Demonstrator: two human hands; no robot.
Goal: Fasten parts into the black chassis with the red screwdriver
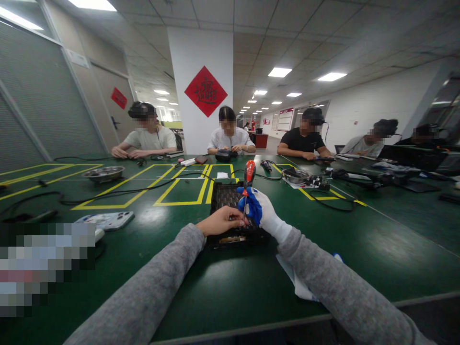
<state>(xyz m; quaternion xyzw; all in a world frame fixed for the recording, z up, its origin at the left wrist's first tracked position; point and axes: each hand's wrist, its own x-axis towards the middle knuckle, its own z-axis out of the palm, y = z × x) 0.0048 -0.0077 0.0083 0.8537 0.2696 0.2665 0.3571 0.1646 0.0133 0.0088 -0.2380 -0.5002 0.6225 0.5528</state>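
Note:
A black case lies open on the green table in front of me. My right hand, in a white and blue glove, is closed around a screwdriver with a red and black handle. The tool stands nearly upright, handle up, its shaft pointing down into the case. My bare left hand reaches over the case's left side, fingers pinched together beside the screwdriver's tip. Whatever those fingers hold is too small to make out. Something brownish shows at the case's near edge.
A white glove lies near the right forearm. At left are a phone, a metal bowl and black cables. Another metal bowl stands at right beside dark gear. Several people sit across the table.

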